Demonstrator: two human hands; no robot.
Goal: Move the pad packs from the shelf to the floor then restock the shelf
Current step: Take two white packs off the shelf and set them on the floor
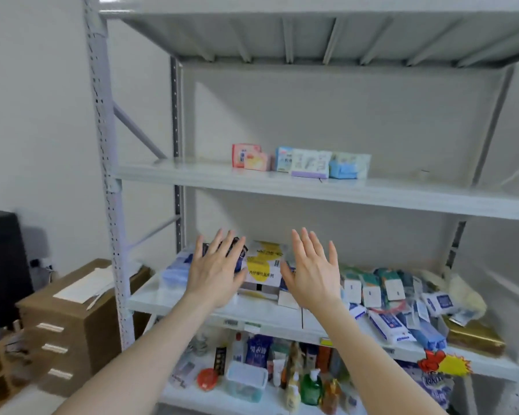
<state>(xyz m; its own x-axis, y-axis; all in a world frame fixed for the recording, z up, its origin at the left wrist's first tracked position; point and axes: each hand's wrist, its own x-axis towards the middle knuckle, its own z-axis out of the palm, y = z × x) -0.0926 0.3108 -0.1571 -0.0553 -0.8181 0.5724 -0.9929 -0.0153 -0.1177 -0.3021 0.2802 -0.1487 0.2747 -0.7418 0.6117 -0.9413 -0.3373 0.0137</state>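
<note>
The left hand (215,271) and the right hand (312,272) are up with fingers wide, holding nothing, and the pad packs (301,161) all stand far back on the shelf (432,188), so the moving seems not yet begun.

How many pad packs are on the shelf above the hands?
5, in one row: red pack, pink pack in front of it, blue-white pack, purple-edged pack, blue-green pack at the right end. More may hide behind.

Left hand (215,269), right hand (310,272) outstretched, fingers spread
</note>
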